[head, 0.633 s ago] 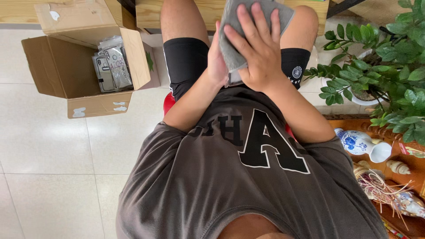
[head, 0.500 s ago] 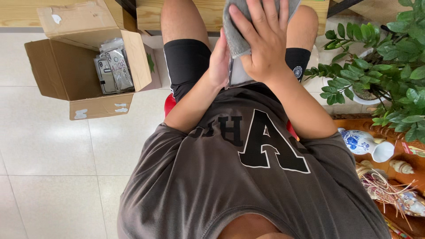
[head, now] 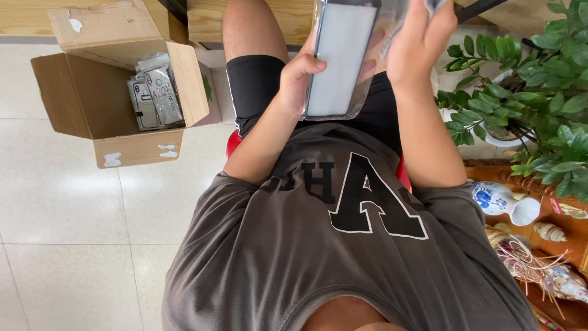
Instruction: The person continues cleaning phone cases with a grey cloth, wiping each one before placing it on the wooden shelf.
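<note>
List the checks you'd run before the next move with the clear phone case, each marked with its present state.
1. Left hand grip on the clear plastic phone case with white insert: ok, fingers wrap its edge.
2. Right hand holds the grey cloth: cannot tell, mostly out of frame.
3. Case face exposed: ok.
4. Open brown cardboard box on the floor: ok, flaps open.
5. Case clean: cannot tell.

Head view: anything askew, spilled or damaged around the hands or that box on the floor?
Nothing stands out. The left hand grips the clear-cased flat phone-like slab upright; the right hand holds a grey cloth at its upper edge. The open brown cardboard box lies tipped on its side on the tiles, its packaged cases inside it.
</note>
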